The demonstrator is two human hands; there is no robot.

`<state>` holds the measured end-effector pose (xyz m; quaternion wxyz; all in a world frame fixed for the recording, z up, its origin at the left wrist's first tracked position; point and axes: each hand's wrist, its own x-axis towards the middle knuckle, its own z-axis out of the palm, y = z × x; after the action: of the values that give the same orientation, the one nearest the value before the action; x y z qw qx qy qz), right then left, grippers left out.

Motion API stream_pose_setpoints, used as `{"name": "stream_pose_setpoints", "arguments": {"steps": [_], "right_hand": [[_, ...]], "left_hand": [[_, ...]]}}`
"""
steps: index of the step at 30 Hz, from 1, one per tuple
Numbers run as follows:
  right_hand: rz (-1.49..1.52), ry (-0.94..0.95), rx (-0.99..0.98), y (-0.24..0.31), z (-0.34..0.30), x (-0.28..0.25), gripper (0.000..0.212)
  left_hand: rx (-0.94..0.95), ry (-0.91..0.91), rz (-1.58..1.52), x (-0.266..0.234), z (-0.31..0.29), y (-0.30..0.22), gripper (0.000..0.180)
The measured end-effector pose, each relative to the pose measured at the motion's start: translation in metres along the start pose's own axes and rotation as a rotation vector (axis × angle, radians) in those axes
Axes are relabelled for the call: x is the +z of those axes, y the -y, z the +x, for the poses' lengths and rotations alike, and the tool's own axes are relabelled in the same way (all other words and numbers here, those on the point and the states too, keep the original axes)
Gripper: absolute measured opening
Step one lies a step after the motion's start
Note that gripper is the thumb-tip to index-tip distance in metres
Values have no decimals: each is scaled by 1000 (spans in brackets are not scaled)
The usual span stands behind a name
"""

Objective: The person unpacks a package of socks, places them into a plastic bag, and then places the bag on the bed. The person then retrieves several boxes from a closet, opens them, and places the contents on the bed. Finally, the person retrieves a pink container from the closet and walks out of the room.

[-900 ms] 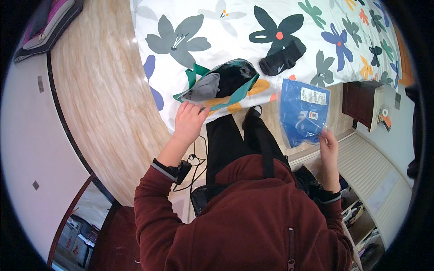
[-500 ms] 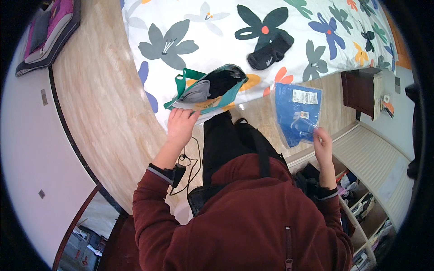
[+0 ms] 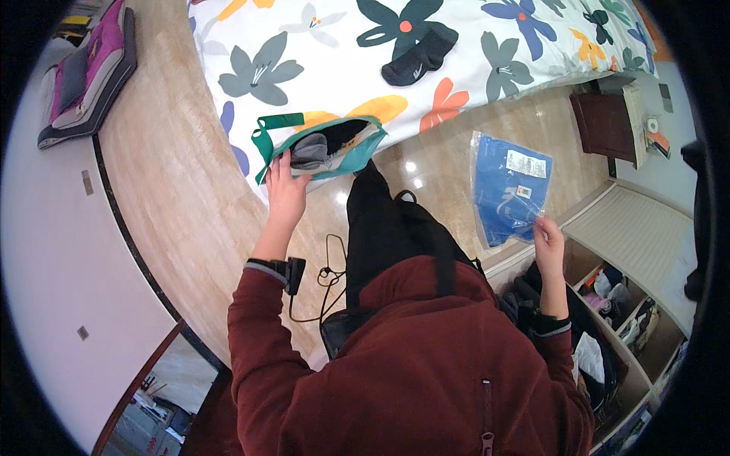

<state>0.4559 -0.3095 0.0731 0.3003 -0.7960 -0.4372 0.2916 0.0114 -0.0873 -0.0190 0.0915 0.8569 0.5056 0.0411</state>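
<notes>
A green-edged bag [image 3: 356, 161] lies gaping on the near edge of the bed, with grey [image 3: 310, 149] and black cloth things inside. My left hand [image 3: 287, 196] grips the bag's near left rim, its fingers over the edge and the thumb partly hidden. Off to the right, my right hand [image 3: 550, 242] pinches the lower right corner of a clear plastic package [image 3: 508, 178]. Folded blue cloth fills this package, which carries white labels and hangs above the floor. A pair of black socks [image 3: 420, 61] rests on the bed, beyond the bag.
The bed [image 3: 327, 57] has a white flowered cover. A dark red bedside cabinet [image 3: 604, 125] stands at the right. Nearer me is an open compartmented drawer [image 3: 631, 353] with clothes in it. A black cable [image 3: 327, 281] dangles by my left forearm.
The view has shifted, so the bed, socks and bag sit further left and the drawer shows more. My left hand keeps its hold on the bag, my right on the package.
</notes>
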Motion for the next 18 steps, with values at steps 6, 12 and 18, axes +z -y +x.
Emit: {"name": "stream_pose_setpoints", "arguments": {"steps": [6, 12, 18], "right_hand": [[6, 22, -11, -18, -20, -5, 8], [-48, 42, -32, -21, -29, -9, 8], [-81, 50, -1, -14, -26, -5, 7]], "left_hand": [[-31, -15, -11, 4, 0, -1, 12], [-18, 13, 43, 13, 12, 7, 14], [96, 65, -28, 6, 25, 21, 14]]}}
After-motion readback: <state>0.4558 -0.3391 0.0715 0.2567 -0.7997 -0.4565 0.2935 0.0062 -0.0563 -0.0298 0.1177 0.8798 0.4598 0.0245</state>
